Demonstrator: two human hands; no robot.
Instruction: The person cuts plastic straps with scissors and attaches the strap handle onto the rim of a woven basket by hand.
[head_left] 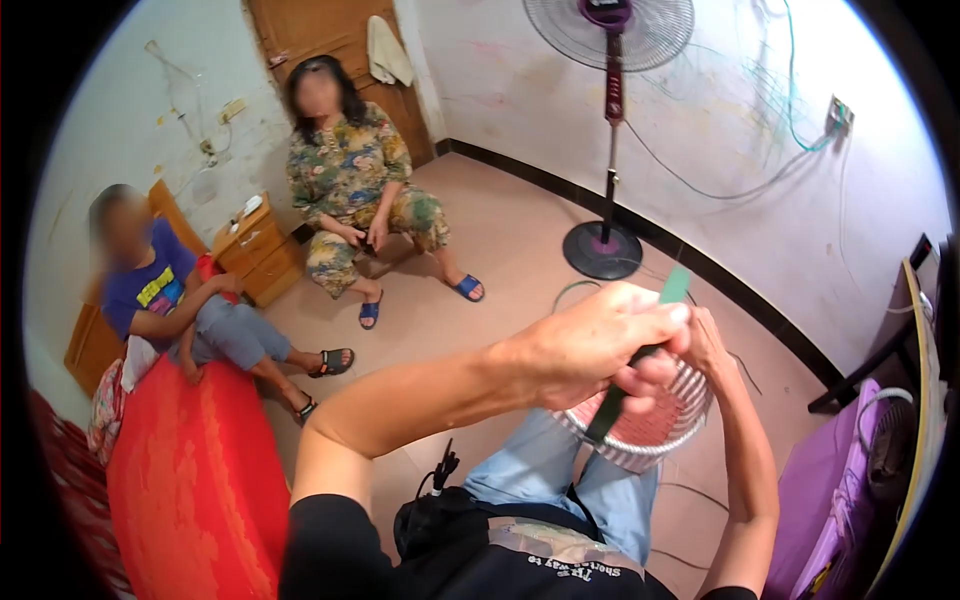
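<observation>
My left hand is closed around a flat green strip, in front of my chest. One end of the strip sticks up past my thumb; the other slants down over a woven basket. This basket, with a pinkish-red inside and a grey-and-white striped wall, rests at my knees. Just behind the left hand is my right hand, close to the upper part of the basket. Its fingers are mostly hidden, so I cannot tell what it grips.
Two seated people are across the room. A red-covered bed lies at left, near a wooden nightstand. A standing fan is ahead, with loose cords and strips on the floor. A purple case stands at right.
</observation>
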